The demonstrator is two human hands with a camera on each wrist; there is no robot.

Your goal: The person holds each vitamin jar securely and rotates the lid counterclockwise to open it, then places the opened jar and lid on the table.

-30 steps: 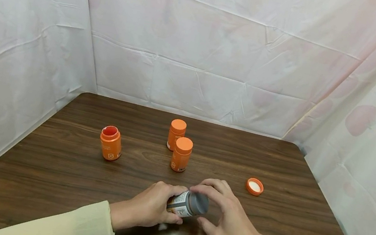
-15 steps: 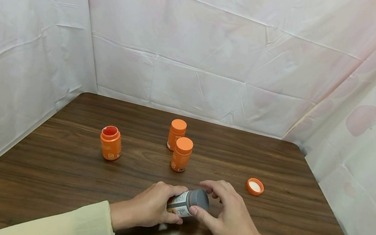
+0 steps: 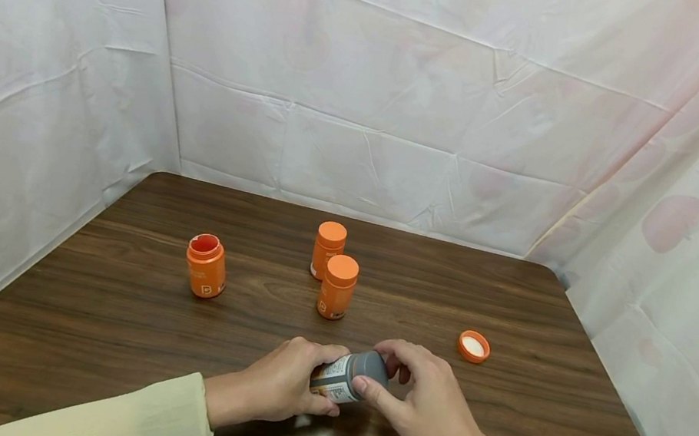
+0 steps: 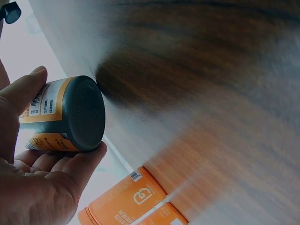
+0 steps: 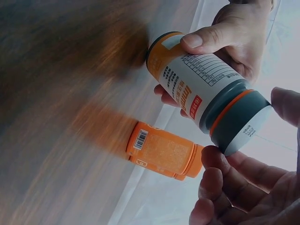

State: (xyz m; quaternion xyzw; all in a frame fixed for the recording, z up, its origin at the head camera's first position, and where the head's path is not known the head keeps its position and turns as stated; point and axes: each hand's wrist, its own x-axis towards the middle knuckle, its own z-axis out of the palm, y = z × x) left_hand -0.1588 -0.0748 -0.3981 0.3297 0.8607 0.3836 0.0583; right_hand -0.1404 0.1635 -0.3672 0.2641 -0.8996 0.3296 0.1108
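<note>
A grey bottle [image 3: 331,380] with a white and orange label is tilted over the near part of the table, its top toward the right. My left hand [image 3: 281,381] grips its body, thumb on one side and fingers on the other. On the bottle's top sits a grey cap [image 5: 241,124] with a thin orange ring below it. My right hand [image 3: 429,403] pinches that cap by its rim between thumb and fingertips. The bottle's dark base [image 4: 89,114] faces outward in the left wrist view.
Two capped orange bottles, a front one [image 3: 337,290] and a rear one [image 3: 329,246], stand mid-table. An uncapped orange bottle [image 3: 207,271] is upright at left. An orange cap [image 3: 473,347] lies inside up at right. Pale curtains [image 3: 371,97] enclose the table.
My right hand's thumb has come up onto the near side of the grey cap, and its fingers have curled in on the far side. The left hand and bottle have stayed put.
</note>
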